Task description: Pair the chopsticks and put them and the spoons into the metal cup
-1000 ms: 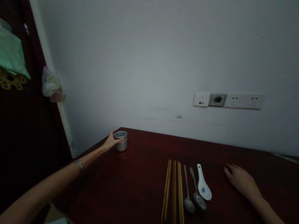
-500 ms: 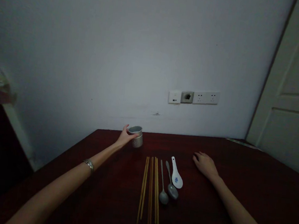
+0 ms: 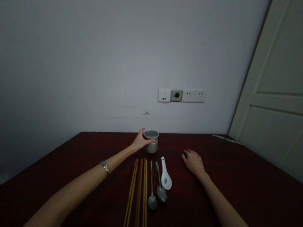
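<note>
My left hand [image 3: 141, 141] grips a silver metal cup [image 3: 152, 146] by its left side, thumb and fingers around the rim. The cup is upright, just beyond the row of utensils. My right hand [image 3: 193, 162] lies flat on the table, palm down, to the right of the utensils, holding nothing. Between my arms lie several wooden chopsticks [image 3: 139, 195] in pairs. To their right are a long thin metal spoon [image 3: 152, 201], a second metal spoon [image 3: 162, 193] and a white soup spoon [image 3: 166, 180] with a blue mark.
The dark red table [image 3: 105, 144] stands against a pale wall. Wall sockets [image 3: 193, 95] sit above its back edge. A pale panelled door [image 3: 285, 102] rises at the right. A thin strip [image 3: 226, 138] lies near the back right corner.
The view has turned to the right. My left hand has carried the cup rightward along the table's back, to behind the chopsticks and spoons. My right hand stays resting beside the utensils.
</note>
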Tool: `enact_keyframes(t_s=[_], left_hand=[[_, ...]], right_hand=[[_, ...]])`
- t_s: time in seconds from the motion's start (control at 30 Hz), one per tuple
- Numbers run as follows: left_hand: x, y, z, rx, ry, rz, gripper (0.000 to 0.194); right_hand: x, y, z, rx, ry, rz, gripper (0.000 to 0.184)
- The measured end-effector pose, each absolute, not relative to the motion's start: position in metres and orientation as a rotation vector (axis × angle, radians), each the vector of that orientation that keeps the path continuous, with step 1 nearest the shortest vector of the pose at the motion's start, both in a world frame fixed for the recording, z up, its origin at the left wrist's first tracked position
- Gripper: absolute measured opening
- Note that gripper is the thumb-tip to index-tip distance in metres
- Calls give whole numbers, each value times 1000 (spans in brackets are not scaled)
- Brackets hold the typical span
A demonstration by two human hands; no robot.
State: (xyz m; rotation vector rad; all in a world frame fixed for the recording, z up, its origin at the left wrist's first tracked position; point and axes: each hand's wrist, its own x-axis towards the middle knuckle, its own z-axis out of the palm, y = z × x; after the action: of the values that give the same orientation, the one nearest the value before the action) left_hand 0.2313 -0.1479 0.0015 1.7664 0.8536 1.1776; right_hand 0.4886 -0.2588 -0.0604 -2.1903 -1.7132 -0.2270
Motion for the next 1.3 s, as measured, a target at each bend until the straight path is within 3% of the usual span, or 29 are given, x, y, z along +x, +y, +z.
enact_keyframes(t_s=[0.63,1.13,1.3], left_hand=[[228,-144,-15,1848,894,1149,97],[223,-150,-12,1836,881,1100,115],[207,-149,-14,1831,887,1147,107]], right_hand=[[489,-258,-61,-2202,-1719,-245,40],[490,-258,-62,-2184,-1718,-237,42],[492,-255,-65,-2185,-1721,-211,41]])
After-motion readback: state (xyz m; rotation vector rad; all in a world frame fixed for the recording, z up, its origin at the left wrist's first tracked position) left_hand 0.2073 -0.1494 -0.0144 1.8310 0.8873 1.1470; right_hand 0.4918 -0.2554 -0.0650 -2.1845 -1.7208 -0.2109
